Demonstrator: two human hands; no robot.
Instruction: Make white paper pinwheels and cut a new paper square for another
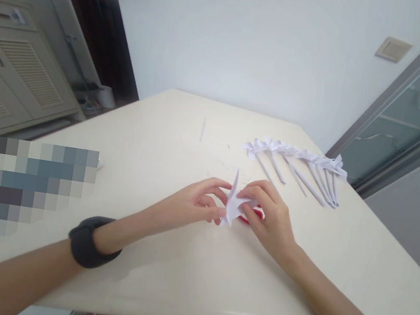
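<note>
Both hands pinch one small folded white paper piece (233, 203) from opposite sides, just above the cream table (161, 271), near its middle. Left hand (197, 205): thumb and forefinger closed on the paper's left edge, the other fingers curled under. Right hand (269, 219): fingertips closed on the right flap, the thumb tucked behind it. One point of the paper stands upright between the hands; holding it from both sides seems to keep the folds taut and the creases lined up.

Something red (254, 215) shows under the right fingers, touching the paper's lower edge; too hidden to name.

Black wrist band (90, 240) on the left forearm, which rests on the table.

Beyond the hands, toward the far right edge: a row of finished white paper flowers (298, 163) with long rolled stems, laid side by side, heads touching, stems fanned toward the person. Placed well apart from the hands, likely to keep them from being crushed. A few thin paper scraps (202, 129) lie further back.

Containers: none on the table. Cabinet (13, 70) with louvred doors at left, shut; contents unseen.
</note>
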